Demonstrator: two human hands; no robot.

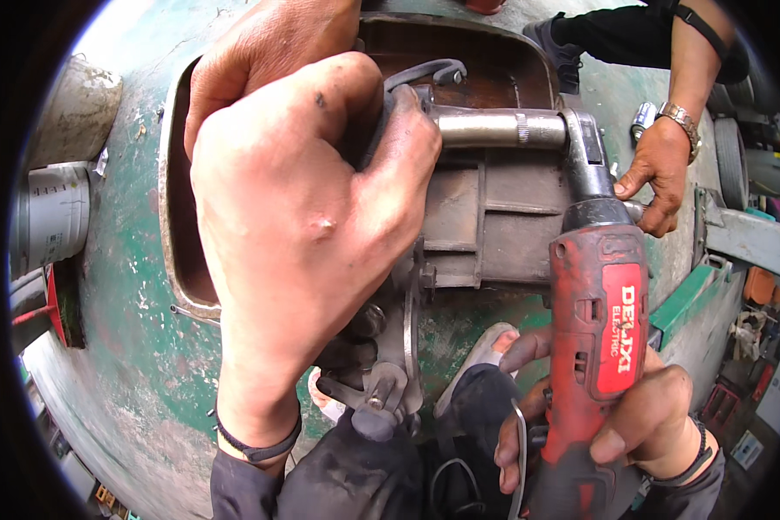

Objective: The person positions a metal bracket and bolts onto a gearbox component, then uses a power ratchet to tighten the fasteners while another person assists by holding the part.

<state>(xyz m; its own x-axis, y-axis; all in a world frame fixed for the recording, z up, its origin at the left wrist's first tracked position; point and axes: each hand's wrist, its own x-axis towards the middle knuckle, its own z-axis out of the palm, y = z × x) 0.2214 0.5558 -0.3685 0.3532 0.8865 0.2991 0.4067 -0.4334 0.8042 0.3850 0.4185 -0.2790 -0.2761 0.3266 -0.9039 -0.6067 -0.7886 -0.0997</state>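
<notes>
My right hand point(641, 416) grips the body of a red and black cordless ratchet wrench point(585, 347), head pointing away from me. From its head a long silver socket point(503, 128) reaches left to a part beside my left hand point(295, 217). That hand is closed, thumb and fingertips pinched by the socket's end; what they hold is hidden. A dark curved bracket point(429, 71) shows just above the thumb. Below lies a ribbed grey metal part point(503, 212). Another person's hand point(260, 56) is behind mine at the upper left; their other hand point(659, 173) is right of the wrench head.
A rusty rimmed metal tray point(172, 217) stands under the work on the worn green floor point(130, 303). Pale buckets point(56, 212) are at the left. Tyres point(731, 160) and a green metal beam point(689, 299) are at the right. A metal arm assembly point(381, 381) is near my knees.
</notes>
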